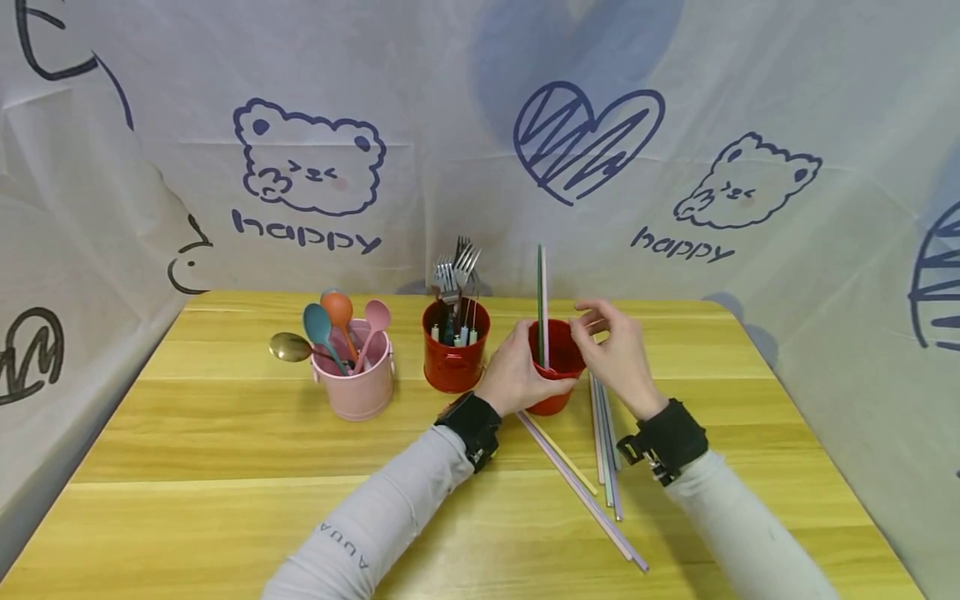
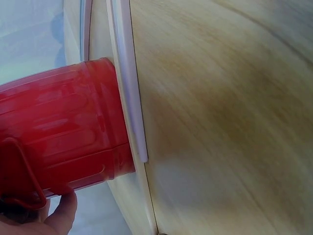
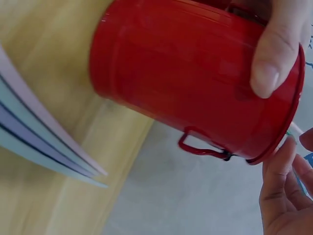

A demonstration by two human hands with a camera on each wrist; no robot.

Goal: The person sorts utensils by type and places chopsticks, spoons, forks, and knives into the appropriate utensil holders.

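My left hand (image 1: 517,375) grips a small red metal bucket (image 1: 551,405) by its upper side, the thumb lying along the near wall. Two chopsticks (image 1: 545,283), one dark green and one pale pink, stand upright in it. At the bucket's right rim is my right hand (image 1: 617,354), its fingers loosely bent and the fingertips right by the edge. The right wrist view shows the bucket's wall (image 3: 195,73) with a wire handle loop (image 3: 203,149), the left thumb (image 3: 269,68) pressed on it. In the left wrist view, the bucket's base (image 2: 105,117) overlaps pastel chopsticks (image 2: 128,73).
Several pastel chopsticks (image 1: 606,450) lie beneath the right wrist, and others (image 1: 585,492) slant toward the front. Left of the gripped bucket stands another red bucket (image 1: 453,371) holding forks, then a pink bucket (image 1: 360,396) of spoons. A drawn-on white cloth (image 1: 465,167) hangs behind the table.
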